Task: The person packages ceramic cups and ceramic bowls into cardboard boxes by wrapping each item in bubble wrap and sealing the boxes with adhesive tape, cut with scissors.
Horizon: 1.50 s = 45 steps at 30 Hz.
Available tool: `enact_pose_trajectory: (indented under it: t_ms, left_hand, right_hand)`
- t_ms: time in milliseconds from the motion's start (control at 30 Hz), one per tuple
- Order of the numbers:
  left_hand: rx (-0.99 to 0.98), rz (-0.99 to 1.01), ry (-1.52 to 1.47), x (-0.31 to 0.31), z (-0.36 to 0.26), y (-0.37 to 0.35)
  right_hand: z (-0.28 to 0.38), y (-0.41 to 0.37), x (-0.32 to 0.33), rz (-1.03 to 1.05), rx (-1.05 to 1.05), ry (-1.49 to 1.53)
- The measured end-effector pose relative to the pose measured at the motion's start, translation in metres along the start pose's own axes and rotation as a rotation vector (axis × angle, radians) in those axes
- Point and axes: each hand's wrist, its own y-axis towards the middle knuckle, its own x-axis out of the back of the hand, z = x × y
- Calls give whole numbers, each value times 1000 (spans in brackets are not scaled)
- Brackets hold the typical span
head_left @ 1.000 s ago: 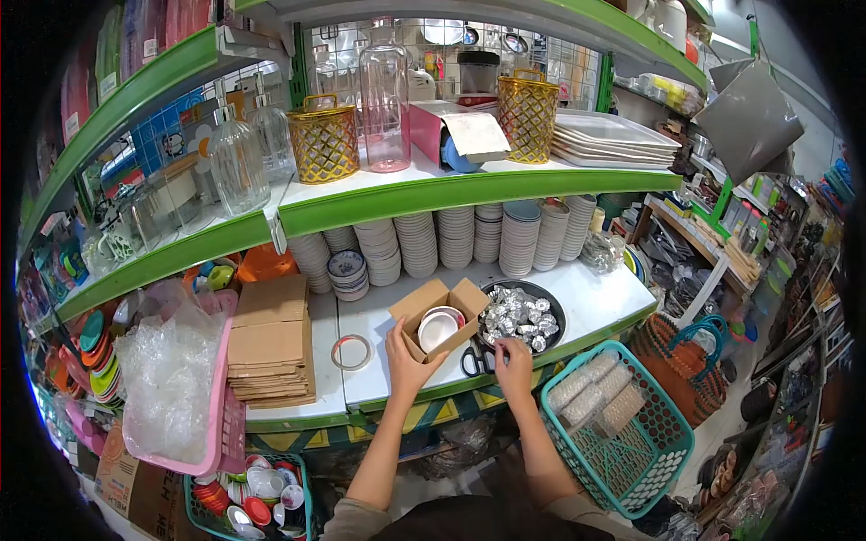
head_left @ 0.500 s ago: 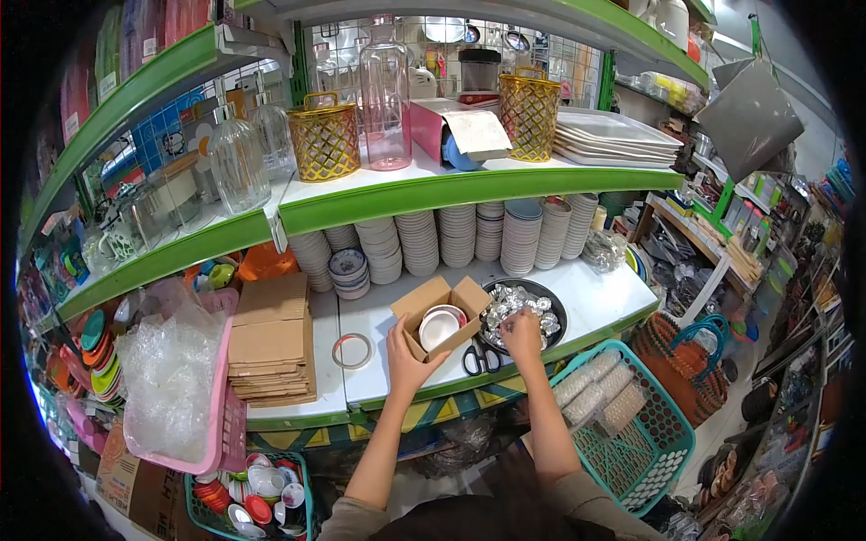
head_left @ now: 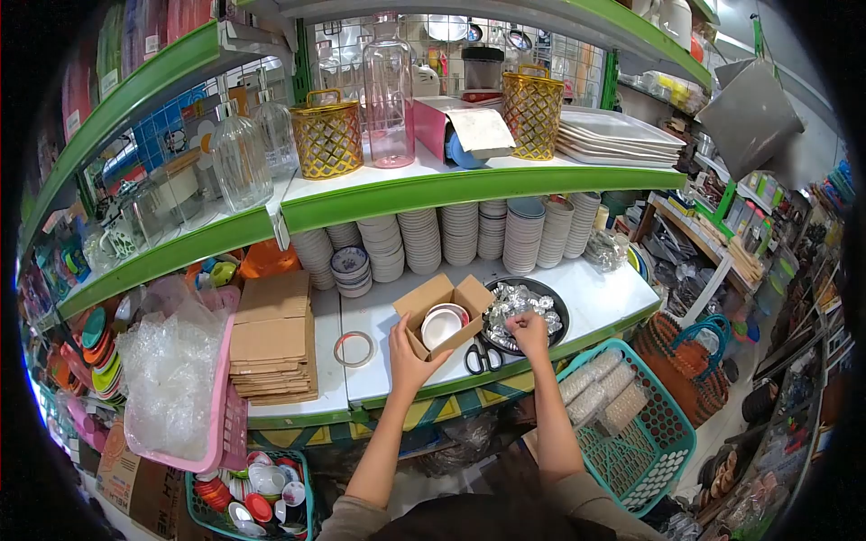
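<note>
An open cardboard box [head_left: 444, 313] with a pink-rimmed white bowl [head_left: 441, 326] inside stands on the white shelf counter [head_left: 591, 302]. My left hand [head_left: 409, 357] grips the box's near left corner. My right hand [head_left: 529, 333] reaches into the black bowl [head_left: 526, 312] of foil-wrapped pieces just right of the box, fingers curled down on the pieces; whether it holds one cannot be seen. Black scissors [head_left: 479, 358] lie between my hands at the counter's front.
A tape roll [head_left: 354, 349] and a stack of flat cardboard [head_left: 271, 341] lie to the left. Stacks of white dishes [head_left: 460, 236] line the back. A teal basket [head_left: 627, 422] hangs below right. A pink tray with bubble wrap [head_left: 176, 379] leans at the left.
My right hand rose from the counter's front edge by the scissors up into the black bowl of foil pieces. My left hand stayed on the box.
</note>
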Motion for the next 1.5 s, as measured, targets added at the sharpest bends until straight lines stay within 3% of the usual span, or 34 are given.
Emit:
enact_pose_trajectory:
  t_ms: [233,333,400,433,500,533,600,633,967,1067,1233,1333,1433,1500]
  left_hand:
    - [30,24,0,0,1,-1]
    - [-13,-10,-5,1,0,0]
    - [-25,-15,-8,0,1,0]
    - [-37,-23,-10,0,1,0]
    - [-19,-4,-10,-1,3,-1]
    - [1,12,-10,-1,3,-1]
    - [6,11,-20,-1,3,0]
    - [13,13,-33,-1,3,0]
    - [0,2,-35,-1,4,-1]
    - [-29,-25,-32,-1,3,-1]
    - [-18,-11,0,0,2,0]
    - [-13,3,10,0,3,-1]
    - [-7,12,15,0,4,-1]
    - [-4,15,10,0,3,-2]
  right_hand:
    - [11,5,1,28,-110,187]
    - [57,1,1,-84,43,133]
    - [94,-5,1,154,308,144]
    - [110,-8,0,153,307,145]
    - [134,-13,-7,385,451,47]
    - [136,-14,-14,386,455,50]
    - [136,-14,-28,401,714,-88]
    - [135,-15,-33,401,719,-85]
    - [127,-24,-43,423,740,-136]
    - [126,-21,-33,421,595,-65]
    - [98,-10,-12,58,358,-177]
    - [75,-7,-2,-14,249,-301]
    - [59,-7,1,69,145,-378]
    - [51,-10,1,36,182,-407]
